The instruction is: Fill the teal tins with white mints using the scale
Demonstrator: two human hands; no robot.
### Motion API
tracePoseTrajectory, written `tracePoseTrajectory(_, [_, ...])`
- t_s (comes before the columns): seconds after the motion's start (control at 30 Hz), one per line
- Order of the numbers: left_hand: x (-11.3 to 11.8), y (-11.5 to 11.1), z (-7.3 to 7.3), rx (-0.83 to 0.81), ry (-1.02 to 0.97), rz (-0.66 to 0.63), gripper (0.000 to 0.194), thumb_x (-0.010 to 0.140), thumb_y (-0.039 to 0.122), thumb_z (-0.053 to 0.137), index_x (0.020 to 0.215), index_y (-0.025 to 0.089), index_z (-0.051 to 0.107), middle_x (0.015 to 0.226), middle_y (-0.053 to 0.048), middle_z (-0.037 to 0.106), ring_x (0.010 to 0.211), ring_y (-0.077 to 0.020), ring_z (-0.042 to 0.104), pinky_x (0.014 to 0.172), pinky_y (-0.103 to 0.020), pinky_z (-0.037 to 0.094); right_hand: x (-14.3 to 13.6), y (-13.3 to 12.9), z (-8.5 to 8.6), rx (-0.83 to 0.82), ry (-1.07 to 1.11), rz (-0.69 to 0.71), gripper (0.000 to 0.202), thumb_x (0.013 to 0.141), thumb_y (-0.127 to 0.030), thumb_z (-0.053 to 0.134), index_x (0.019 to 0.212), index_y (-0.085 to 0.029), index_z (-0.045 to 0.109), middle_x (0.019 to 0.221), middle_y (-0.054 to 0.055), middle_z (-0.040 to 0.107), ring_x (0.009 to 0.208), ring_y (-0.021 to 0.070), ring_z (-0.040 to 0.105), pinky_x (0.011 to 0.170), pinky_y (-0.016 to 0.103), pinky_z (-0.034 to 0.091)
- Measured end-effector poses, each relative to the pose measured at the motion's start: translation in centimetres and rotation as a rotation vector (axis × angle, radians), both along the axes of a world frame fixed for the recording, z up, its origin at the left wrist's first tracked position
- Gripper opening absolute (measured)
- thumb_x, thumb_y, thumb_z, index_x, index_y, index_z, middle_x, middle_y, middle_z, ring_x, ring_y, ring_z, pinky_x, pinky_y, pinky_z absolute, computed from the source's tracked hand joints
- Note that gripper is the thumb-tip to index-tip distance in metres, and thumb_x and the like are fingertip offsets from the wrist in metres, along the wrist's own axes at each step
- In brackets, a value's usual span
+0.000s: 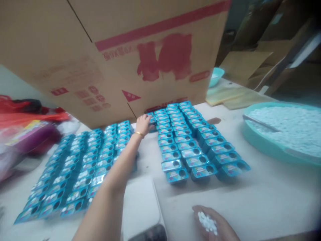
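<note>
My left hand (143, 124), with a yellow bangle at the wrist, reaches out to the far side of the table. Its fingers curl over a small blue plastic box (151, 117) at the back left corner of the right-hand group of boxes (182, 137). Near the front edge my right hand (220, 224) is cupped palm up around a small heap of white tablets (207, 222). Rows of similar blue boxes (82, 167) stand to the left of my forearm, many with white tablets on top. Each box has a printed label and a dark round spot.
A large cardboard carton (120, 67) walls off the back. At right stands a wide turquoise basin (283, 147) full of white tablets, with a flat metal tool (260, 123). A white device (141, 204) lies in front. Red and purple bags (37, 137) lie left; a small bowl (216, 77) sits behind.
</note>
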State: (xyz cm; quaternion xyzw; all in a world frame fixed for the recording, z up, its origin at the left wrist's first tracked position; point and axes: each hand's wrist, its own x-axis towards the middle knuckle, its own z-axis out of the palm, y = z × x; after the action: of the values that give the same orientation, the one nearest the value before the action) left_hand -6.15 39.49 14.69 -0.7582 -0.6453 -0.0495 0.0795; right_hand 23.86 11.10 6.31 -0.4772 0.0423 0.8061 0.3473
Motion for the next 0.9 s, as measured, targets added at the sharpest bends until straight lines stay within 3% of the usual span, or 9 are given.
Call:
tracePoseTrajectory(0.13, [-3.1, -8.3, 3.1, 0.006, -0.023, -0.085, 0.032, 0.087, 0.037, 0.048, 0.112, 0.018, 0.051, 0.119, -0.010, 0.050, 0.111, -0.0225, 0.045, 0.096, -0.036, 0.032, -0.1, -0.5, -0.7, -0.015, 0.047, 0.064, 0.011, 0.070, -0.018, 0.072, 0.080, -0.013, 0.071, 0.072, 0.006, 0.069, 0.062, 0.0110, 0.064, 0.055, 0.017, 0.053])
tracePoseTrajectory(0.2, [-4.5, -13.4, 3.7, -0.007, -0.009, -0.101, 0.025, 0.086, 0.039, 0.049, 0.100, 0.019, 0.056, 0.114, -0.008, 0.052, 0.107, -0.0229, 0.047, 0.094, -0.037, 0.033, -0.3, -0.9, -0.9, -0.016, 0.073, 0.092, 0.011, 0.071, -0.018, 0.071, 0.081, -0.013, 0.070, 0.073, 0.007, 0.069, 0.061, 0.0108, 0.064, 0.053, 0.018, 0.053])
tracePoseTrajectory(0.27, [-5.3, -17.8, 3.1, -0.050, 0.058, -0.072, 0.023, 0.083, 0.040, 0.054, 0.091, 0.020, 0.059, 0.114, -0.009, 0.053, 0.107, -0.0254, 0.047, 0.093, -0.041, 0.034, -0.6, -1.2, -0.9, -0.014, 0.092, 0.116, 0.010, 0.072, -0.019, 0.071, 0.081, -0.014, 0.070, 0.073, 0.006, 0.069, 0.060, 0.0109, 0.064, 0.053, 0.018, 0.054])
tracePoseTrajectory(0.33, [-5.7, -20.6, 1.6, -0.090, 0.130, -0.023, 0.021, 0.080, 0.039, 0.057, 0.088, 0.019, 0.061, 0.118, -0.010, 0.053, 0.108, -0.0288, 0.047, 0.091, -0.044, 0.034, -1.0, -1.6, -0.5, -0.002, 0.111, 0.143, 0.008, 0.074, -0.019, 0.069, 0.079, -0.014, 0.069, 0.072, 0.006, 0.068, 0.060, 0.0108, 0.063, 0.052, 0.018, 0.054])
tracePoseTrajectory(0.47, [-5.2, -22.4, -0.5, -0.069, 0.199, 0.033, 0.011, 0.082, 0.028, 0.055, 0.082, 0.018, 0.061, 0.124, -0.011, 0.052, 0.115, -0.0321, 0.044, 0.090, -0.047, 0.034, -1.1, -2.3, 0.6, 0.032, 0.121, 0.177, 0.006, 0.077, -0.015, 0.065, 0.080, -0.012, 0.069, 0.071, 0.006, 0.067, 0.060, 0.0101, 0.063, 0.053, 0.017, 0.054])
tracePoseTrajectory(0.53, [-4.5, -22.9, 0.2, -0.024, 0.207, 0.004, 0.012, 0.084, 0.027, 0.052, 0.080, 0.019, 0.060, 0.123, -0.010, 0.053, 0.116, -0.0315, 0.044, 0.091, -0.048, 0.033, -0.8, -2.5, 1.1, 0.040, 0.113, 0.171, 0.009, 0.078, -0.013, 0.061, 0.082, -0.010, 0.069, 0.072, 0.007, 0.068, 0.062, 0.0106, 0.063, 0.054, 0.017, 0.054])
tracePoseTrajectory(0.6, [-3.4, -23.9, 2.0, -0.028, 0.212, -0.045, 0.015, 0.086, 0.029, 0.050, 0.080, 0.019, 0.059, 0.113, -0.010, 0.056, 0.106, -0.0284, 0.050, 0.087, -0.045, 0.036, -0.5, -2.7, 1.6, 0.042, 0.113, 0.160, 0.012, 0.080, -0.012, 0.058, 0.085, -0.008, 0.069, 0.074, 0.008, 0.068, 0.063, 0.0114, 0.064, 0.054, 0.018, 0.055])
tracePoseTrajectory(0.73, [-0.5, -27.2, 5.0, -0.171, 0.215, -0.143, 0.019, 0.088, 0.030, 0.047, 0.078, 0.018, 0.057, 0.092, -0.007, 0.057, 0.079, -0.0197, 0.055, 0.068, -0.033, 0.040, -0.2, -3.0, 2.4, 0.032, 0.137, 0.163, 0.016, 0.082, -0.011, 0.053, 0.087, -0.005, 0.068, 0.073, 0.010, 0.067, 0.060, 0.0118, 0.063, 0.050, 0.017, 0.052])
tracePoseTrajectory(0.9, [2.0, -30.1, 4.1, -0.234, 0.166, -0.183, 0.020, 0.089, 0.029, 0.047, 0.075, 0.018, 0.057, 0.084, -0.006, 0.055, 0.072, -0.0174, 0.053, 0.064, -0.031, 0.039, -0.5, -3.2, 3.1, 0.034, 0.165, 0.205, 0.019, 0.084, -0.011, 0.050, 0.087, -0.005, 0.068, 0.072, 0.010, 0.067, 0.059, 0.0118, 0.063, 0.047, 0.015, 0.050])
